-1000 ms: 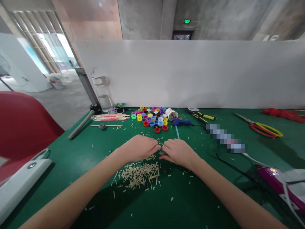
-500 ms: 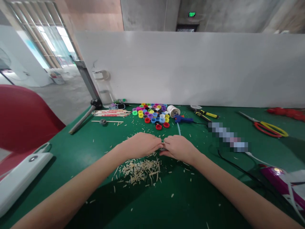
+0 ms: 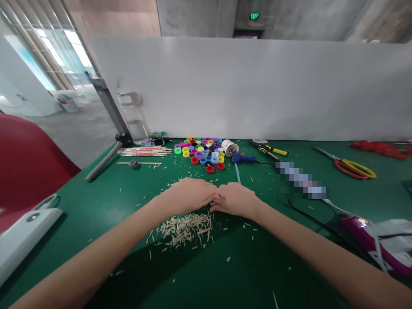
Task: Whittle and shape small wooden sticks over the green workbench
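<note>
My left hand [image 3: 196, 195] and my right hand [image 3: 235, 198] meet above the middle of the green table [image 3: 244, 274]. Fingers of both are closed and pressed together. A sliver of something greyish shows between the fingertips, too small and too covered to name. Just below the hands lies a pile of short pale wood splinters [image 3: 188, 229], with loose bits scattered around it. Beyond the hands sit many coloured plastic bottle caps [image 3: 203, 160]. Beside them are a tipped white cup [image 3: 230, 148] and a blue glue gun [image 3: 243, 159] with a glue stick in its back.
Thin sticks [image 3: 144, 152] and a stick with a grey lump [image 3: 133, 164] lie at the left. Pliers [image 3: 273, 150], red-yellow scissors [image 3: 354, 166], a purple device [image 3: 370, 240] and cables spread across the right. A white panel [image 3: 251, 90] stands behind; a white box [image 3: 28, 236] lies left.
The view has shifted slightly, so the table's things appear a little further left. Both hands stay together at nearly the same spot, the right hand's fingers a bit closer over the left's.
</note>
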`<state>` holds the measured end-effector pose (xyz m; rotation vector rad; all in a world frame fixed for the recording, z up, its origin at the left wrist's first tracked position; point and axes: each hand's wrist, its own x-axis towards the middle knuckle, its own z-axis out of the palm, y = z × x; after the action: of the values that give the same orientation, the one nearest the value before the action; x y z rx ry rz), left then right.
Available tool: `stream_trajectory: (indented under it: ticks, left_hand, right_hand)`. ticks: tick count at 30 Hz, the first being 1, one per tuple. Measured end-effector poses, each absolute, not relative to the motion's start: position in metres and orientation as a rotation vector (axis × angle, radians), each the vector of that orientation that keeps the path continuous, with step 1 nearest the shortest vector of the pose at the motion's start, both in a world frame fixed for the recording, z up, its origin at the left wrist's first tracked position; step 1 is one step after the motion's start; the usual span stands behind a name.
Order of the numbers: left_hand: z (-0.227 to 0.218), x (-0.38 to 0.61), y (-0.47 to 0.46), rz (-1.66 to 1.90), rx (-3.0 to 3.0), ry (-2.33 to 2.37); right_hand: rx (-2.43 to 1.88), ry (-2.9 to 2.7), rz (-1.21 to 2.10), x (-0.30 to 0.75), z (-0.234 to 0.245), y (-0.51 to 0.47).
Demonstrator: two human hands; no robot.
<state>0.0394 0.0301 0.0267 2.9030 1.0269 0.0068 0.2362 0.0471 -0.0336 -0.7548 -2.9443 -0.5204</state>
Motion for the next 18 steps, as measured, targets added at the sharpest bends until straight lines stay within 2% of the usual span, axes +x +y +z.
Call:
stream_trajectory:
  ticks: [9, 18]
  left_hand:
    - [0.028, 0.026, 0.036, 0.043, 2.841, 1.044]
    - [0.028, 0.033, 0.034, -0.002, 2.801, 1.013]
  right_hand:
    - [-0.737, -2.776, -0.728, 0.245, -0.035, 0.038]
    - [-0.739, -2.818, -0.571, 0.243, -0.031, 0.047]
